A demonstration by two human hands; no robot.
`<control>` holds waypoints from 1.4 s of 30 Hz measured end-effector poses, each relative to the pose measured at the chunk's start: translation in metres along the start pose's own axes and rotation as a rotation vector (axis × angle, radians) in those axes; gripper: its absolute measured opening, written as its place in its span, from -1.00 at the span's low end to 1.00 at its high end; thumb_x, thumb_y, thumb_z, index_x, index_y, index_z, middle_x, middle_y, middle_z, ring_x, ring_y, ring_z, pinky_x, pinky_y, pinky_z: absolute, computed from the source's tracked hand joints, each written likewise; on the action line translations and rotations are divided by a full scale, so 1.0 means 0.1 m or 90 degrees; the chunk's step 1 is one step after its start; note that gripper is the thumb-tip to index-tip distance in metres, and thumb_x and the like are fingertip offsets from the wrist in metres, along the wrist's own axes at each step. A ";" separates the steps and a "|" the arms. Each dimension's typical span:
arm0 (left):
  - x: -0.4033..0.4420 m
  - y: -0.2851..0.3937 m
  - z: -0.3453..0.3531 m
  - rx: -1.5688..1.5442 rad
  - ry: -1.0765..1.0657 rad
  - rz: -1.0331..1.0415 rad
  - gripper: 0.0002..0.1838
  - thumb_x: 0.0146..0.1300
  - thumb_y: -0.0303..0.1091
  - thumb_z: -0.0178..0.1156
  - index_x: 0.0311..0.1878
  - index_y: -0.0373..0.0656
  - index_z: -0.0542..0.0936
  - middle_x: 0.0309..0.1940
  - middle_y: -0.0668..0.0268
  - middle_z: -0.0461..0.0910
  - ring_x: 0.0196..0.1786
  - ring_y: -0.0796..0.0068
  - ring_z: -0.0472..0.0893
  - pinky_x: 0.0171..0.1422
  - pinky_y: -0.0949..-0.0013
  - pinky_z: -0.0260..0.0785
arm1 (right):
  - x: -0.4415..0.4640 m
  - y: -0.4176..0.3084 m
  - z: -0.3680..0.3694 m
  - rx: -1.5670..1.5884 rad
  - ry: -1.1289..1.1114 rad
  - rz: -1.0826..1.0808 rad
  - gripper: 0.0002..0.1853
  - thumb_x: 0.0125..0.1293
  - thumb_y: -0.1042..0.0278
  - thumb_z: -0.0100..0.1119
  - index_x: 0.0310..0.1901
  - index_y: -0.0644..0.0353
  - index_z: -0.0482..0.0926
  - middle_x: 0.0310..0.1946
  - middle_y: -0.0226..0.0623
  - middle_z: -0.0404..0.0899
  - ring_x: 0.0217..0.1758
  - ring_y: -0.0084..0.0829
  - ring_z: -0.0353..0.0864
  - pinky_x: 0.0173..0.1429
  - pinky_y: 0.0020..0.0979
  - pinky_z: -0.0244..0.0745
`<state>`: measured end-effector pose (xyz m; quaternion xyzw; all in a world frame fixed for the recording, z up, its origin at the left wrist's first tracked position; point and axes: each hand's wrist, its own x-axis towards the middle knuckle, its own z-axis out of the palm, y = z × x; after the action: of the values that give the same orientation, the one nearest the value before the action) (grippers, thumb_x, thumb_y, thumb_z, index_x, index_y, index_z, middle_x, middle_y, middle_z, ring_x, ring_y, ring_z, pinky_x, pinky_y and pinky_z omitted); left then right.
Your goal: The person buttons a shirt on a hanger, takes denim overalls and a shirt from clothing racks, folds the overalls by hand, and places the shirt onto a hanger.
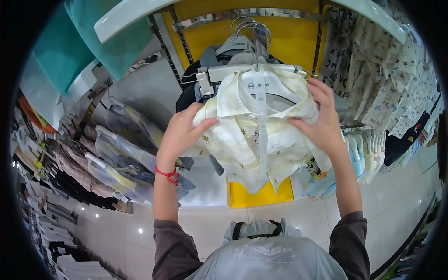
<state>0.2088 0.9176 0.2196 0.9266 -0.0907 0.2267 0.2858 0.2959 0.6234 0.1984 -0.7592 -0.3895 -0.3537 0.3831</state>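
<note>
A pale yellow and white collared shirt (pixel 233 154) hangs on a white hanger (pixel 268 83) at the centre, below a metal display arm. My left hand (pixel 189 128) pinches the shirt's shoulder on the left side, thumb on the front. On the opposite shoulder, my right hand (pixel 319 116) grips the fabric, its thumb near the collar and its fingers behind. A clear strip (pixel 262 135) runs down in front of the shirt. Behind it is a white clip hanger (pixel 204 83) with dark clothes.
Patterned shirts (pixel 378 74) hang at the right, with small garments on hangers (pixel 361 151) below. Grey and yellow garments (pixel 126 154) hang at the left. Under the shirt is a yellow box (pixel 242 197). White curved bars (pixel 126 21) cross the top.
</note>
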 end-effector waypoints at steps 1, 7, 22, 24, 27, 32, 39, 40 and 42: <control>-0.04 -0.01 0.00 -0.023 0.015 0.008 -0.66 0.17 -0.15 0.11 -0.19 -0.28 0.50 -0.43 0.03 0.55 -0.39 0.08 0.56 -0.25 0.31 0.36 | -0.03 0.01 0.00 0.022 0.020 0.027 -0.26 -0.15 0.26 0.43 0.11 0.11 0.25 0.12 -0.22 0.25 0.11 -0.18 0.38 0.07 -0.30 0.38; -0.31 -0.33 -0.01 -0.062 0.121 -0.009 -0.68 0.20 -0.17 0.07 -0.22 -0.30 0.49 -0.45 0.06 0.55 -0.42 0.15 0.55 -0.28 0.38 0.35 | -0.38 0.32 -0.03 0.006 0.018 0.222 -0.30 -0.10 0.27 0.41 0.09 0.19 0.27 -0.01 -0.14 0.42 0.01 -0.27 0.45 0.07 -0.36 0.35; -0.55 -0.64 0.00 0.000 0.331 -0.044 -0.86 0.17 -0.44 0.08 -0.22 -0.27 0.50 -0.44 0.21 0.51 -0.44 0.43 0.47 -0.34 0.44 0.31 | -0.96 0.50 -0.17 -0.023 0.162 0.294 -0.69 0.05 0.49 0.23 -0.14 0.28 0.44 -0.28 -0.30 0.47 -0.37 -0.50 0.41 -0.20 -0.52 0.34; -0.51 -0.37 -0.09 0.077 0.419 0.041 -0.83 0.11 -0.51 0.13 -0.20 -0.24 0.50 -0.37 0.22 0.50 -0.36 0.40 0.48 -0.31 0.43 0.32 | -0.79 0.28 -0.23 -0.088 0.204 0.184 -0.66 0.03 0.55 0.22 -0.11 0.26 0.43 -0.22 -0.27 0.43 -0.35 -0.49 0.39 -0.18 -0.52 0.34; -0.38 0.14 -0.10 0.190 0.371 0.330 -0.68 -0.07 -0.53 0.24 -0.16 -0.15 0.52 -0.25 0.25 0.50 -0.33 0.36 0.47 -0.30 0.35 0.36 | -0.53 -0.22 -0.26 -0.091 0.148 0.067 -0.59 -0.01 0.62 0.22 -0.07 0.23 0.42 -0.15 -0.21 0.40 -0.29 -0.41 0.43 -0.16 -0.48 0.37; -0.05 0.53 0.14 0.293 0.145 0.430 -0.67 -0.11 -0.48 0.17 -0.17 -0.16 0.50 -0.25 0.31 0.50 -0.47 0.44 0.48 -0.38 0.42 0.35 | -0.12 -0.79 0.01 -0.018 -0.140 0.059 -0.53 -0.01 0.52 0.22 0.01 0.10 0.40 -0.03 -0.30 0.41 -0.19 -0.30 0.52 -0.21 -0.39 0.48; 0.10 0.38 0.15 0.386 0.064 0.423 -0.85 -0.07 -0.47 0.11 -0.40 -0.17 0.36 -0.44 0.31 0.38 -0.51 0.41 0.47 -0.49 0.42 0.32 | -0.12 -0.64 0.15 -0.195 -0.201 0.036 -0.55 -0.02 0.45 0.23 -0.02 0.05 0.41 -0.09 -0.35 0.39 -0.24 -0.30 0.53 -0.23 -0.33 0.47; 0.09 0.39 0.15 0.384 0.057 0.402 -0.85 -0.02 -0.44 0.13 -0.38 -0.18 0.36 -0.42 0.31 0.41 -0.50 0.37 0.49 -0.47 0.40 0.32 | -0.11 -0.64 0.15 -0.189 -0.188 0.030 -0.56 -0.01 0.45 0.23 -0.02 0.05 0.41 -0.11 -0.35 0.38 -0.25 -0.31 0.53 -0.24 -0.33 0.47; 0.09 0.40 0.16 0.361 0.034 0.369 -0.84 0.07 -0.41 0.13 -0.35 -0.20 0.35 -0.39 0.30 0.44 -0.48 0.33 0.51 -0.45 0.37 0.33 | -0.08 -0.67 0.19 -0.188 -0.142 -0.018 -0.64 0.01 0.43 0.20 -0.09 0.08 0.43 -0.13 -0.35 0.37 -0.25 -0.31 0.53 -0.25 -0.33 0.47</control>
<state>0.2108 0.8751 0.2312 0.8985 -0.2746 0.3382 -0.0549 0.2391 0.6640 0.2034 -0.8361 -0.3846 -0.3257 0.2168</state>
